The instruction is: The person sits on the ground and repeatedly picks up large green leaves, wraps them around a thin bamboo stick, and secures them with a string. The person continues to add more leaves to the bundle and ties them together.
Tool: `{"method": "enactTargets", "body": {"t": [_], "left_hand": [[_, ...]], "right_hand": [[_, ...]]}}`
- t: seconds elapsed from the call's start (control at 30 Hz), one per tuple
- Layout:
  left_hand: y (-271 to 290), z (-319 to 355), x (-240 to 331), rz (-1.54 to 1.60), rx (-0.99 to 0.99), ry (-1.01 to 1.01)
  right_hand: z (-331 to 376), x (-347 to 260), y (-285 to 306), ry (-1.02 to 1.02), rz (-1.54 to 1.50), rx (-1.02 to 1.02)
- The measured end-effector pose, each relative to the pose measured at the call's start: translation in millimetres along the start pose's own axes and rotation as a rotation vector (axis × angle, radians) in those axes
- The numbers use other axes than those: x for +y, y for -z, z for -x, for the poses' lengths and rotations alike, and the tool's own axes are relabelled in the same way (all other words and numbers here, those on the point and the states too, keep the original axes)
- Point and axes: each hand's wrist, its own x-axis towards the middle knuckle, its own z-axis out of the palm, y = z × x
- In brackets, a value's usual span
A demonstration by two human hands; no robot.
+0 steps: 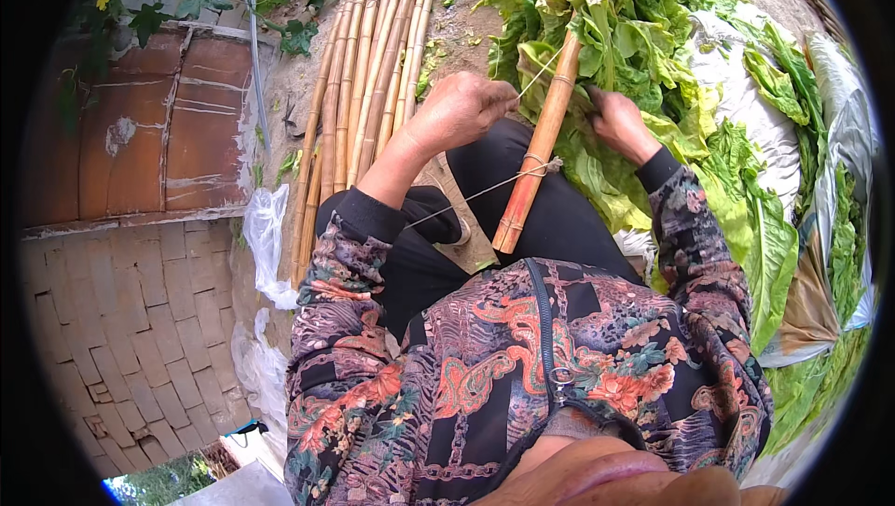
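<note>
A reddish-tan bamboo pole [539, 156] slants over my lap, its far end among large green leaves [620, 30]. My left hand [466, 110], left of the pole, is closed on a thin string [541, 74] that runs taut to the pole's upper part. Lower on the pole the string is wound into a knot [554, 166], and a length of it stretches toward my left sleeve. Right of the pole, my right hand [620, 124] is curled in against the leaves. Its fingertips are partly hidden, and I cannot make out what they grip.
Several bamboo poles [373, 58] lie side by side on the ground at the left. Beyond them are a rusty metal panel [140, 124] and brick paving [149, 319]. White plastic sheeting [727, 86] with more leaves spreads on the right. A clear plastic bag [268, 235] lies near my left arm.
</note>
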Motion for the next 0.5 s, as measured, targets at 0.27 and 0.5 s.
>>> {"method": "enactTargets", "body": {"t": [0.27, 0.5], "left_hand": [[-18.9, -96.5, -112.6, 0.11, -0.039, 0.08], [31.5, -92.1, 79.4, -0.243, 0.027, -0.284]], "right_hand": [[-12.1, -9.3, -10.8, 0.085, -0.415, -0.13], [-16.7, 2.3, 7.2, -0.163, 0.102, 0.264]]}}
